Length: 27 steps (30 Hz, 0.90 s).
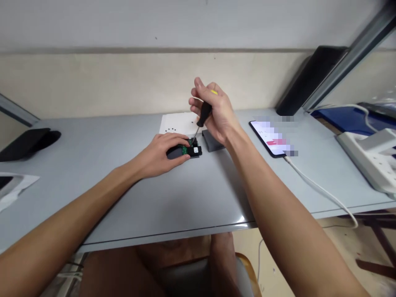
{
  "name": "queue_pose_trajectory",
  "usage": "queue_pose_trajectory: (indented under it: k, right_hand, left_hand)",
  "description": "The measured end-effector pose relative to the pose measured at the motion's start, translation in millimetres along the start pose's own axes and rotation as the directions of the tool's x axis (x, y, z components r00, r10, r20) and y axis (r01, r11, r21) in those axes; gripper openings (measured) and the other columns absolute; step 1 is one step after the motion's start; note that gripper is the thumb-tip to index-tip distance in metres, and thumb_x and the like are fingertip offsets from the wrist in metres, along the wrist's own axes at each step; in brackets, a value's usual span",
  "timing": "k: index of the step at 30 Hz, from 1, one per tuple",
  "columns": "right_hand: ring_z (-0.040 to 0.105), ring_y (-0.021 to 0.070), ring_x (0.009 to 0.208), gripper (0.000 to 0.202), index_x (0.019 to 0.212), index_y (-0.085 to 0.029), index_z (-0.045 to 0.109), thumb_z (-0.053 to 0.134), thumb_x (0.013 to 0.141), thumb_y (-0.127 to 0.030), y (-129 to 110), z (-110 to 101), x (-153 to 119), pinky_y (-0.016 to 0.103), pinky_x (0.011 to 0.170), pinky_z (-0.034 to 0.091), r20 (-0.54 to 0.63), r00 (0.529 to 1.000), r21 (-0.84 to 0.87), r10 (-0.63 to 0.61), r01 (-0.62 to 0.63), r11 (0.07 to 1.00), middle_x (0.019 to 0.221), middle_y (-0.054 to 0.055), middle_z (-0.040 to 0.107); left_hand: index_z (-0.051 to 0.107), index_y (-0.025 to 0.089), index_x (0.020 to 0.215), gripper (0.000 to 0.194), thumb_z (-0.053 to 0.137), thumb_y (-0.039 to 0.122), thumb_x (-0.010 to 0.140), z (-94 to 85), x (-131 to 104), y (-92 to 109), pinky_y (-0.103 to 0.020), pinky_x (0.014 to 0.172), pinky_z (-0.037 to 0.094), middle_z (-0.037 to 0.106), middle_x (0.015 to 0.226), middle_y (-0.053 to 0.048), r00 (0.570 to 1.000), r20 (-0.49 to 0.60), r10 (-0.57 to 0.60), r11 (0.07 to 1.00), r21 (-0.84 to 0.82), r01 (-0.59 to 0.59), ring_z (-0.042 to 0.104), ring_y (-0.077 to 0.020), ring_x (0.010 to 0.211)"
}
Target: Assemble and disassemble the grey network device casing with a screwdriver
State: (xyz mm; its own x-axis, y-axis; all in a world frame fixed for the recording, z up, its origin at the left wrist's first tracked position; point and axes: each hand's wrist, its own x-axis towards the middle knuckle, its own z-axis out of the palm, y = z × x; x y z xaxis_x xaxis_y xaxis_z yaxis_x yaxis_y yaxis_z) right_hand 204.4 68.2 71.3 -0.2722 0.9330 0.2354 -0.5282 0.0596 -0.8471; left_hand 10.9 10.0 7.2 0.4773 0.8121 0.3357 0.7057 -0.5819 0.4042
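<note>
My right hand (215,107) is closed around a screwdriver (205,113) with a black and yellow handle. The shaft slants down, and its tip meets a small device with a green circuit board (194,150) and black parts. My left hand (163,154) grips this device from the left, thumb on the near side and fingers on the far side, against the table. A grey casing (213,141) lies just right of the device, partly behind my right wrist. Behind them is a white sheet of paper (173,121) with several tiny dark screws (170,129) on it.
A lit phone (269,139) lies to the right, with a white cable (321,187) running off the table's front edge. A white power strip (371,161) is at the far right. A black cylinder (309,82) leans at the back right. A black object (26,144) lies at the left.
</note>
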Motion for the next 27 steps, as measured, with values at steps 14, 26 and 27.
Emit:
queue_pose_trajectory:
  k: [14, 26, 27]
  right_hand:
    - [0.054, 0.0129, 0.064, 0.026, 0.081, -0.023, 0.061, 0.075, 0.089, -0.042, -5.6, 6.8, -2.5, 0.029, 0.06, 0.048, -0.079, 0.997, 0.029, 0.01, -0.008, 1.0, 0.072, -0.001, 0.056]
    - [0.031, 0.008, 0.047, 0.067, 0.073, -0.026, 0.037, 0.085, 0.075, -0.073, 0.8, 4.8, -1.6, 0.026, 0.046, 0.035, -0.044, 0.999, -0.047, 0.01, -0.012, 0.999, 0.057, -0.01, 0.031]
    - [0.03, 0.008, 0.047, 0.063, 0.073, -0.025, 0.039, 0.08, 0.08, -0.073, 0.5, 5.3, -1.4, 0.026, 0.046, 0.033, -0.053, 0.998, -0.027, 0.015, -0.017, 0.999, 0.057, -0.01, 0.03]
  left_hand:
    - [0.072, 0.027, 0.121, 0.025, 0.067, 0.043, 0.102, -1.7, -2.8, 5.3, -0.053, 0.12, 0.041, 0.071, 0.143, -0.009, 0.999, 0.037, -0.002, 1.0, -0.017, 0.003, 0.063, -0.0294, 0.136]
    - [0.072, 0.027, 0.122, 0.027, 0.065, 0.043, 0.102, -0.1, -2.3, 2.5, -0.051, 0.119, 0.041, 0.07, 0.143, -0.009, 0.999, 0.029, 0.022, 1.0, -0.022, -0.021, 0.064, -0.0292, 0.135]
    - [0.072, 0.027, 0.122, 0.027, 0.065, 0.044, 0.102, 0.1, -2.3, 2.1, -0.051, 0.119, 0.041, 0.07, 0.143, -0.009, 0.999, 0.029, 0.021, 1.0, -0.021, -0.021, 0.064, -0.0291, 0.135]
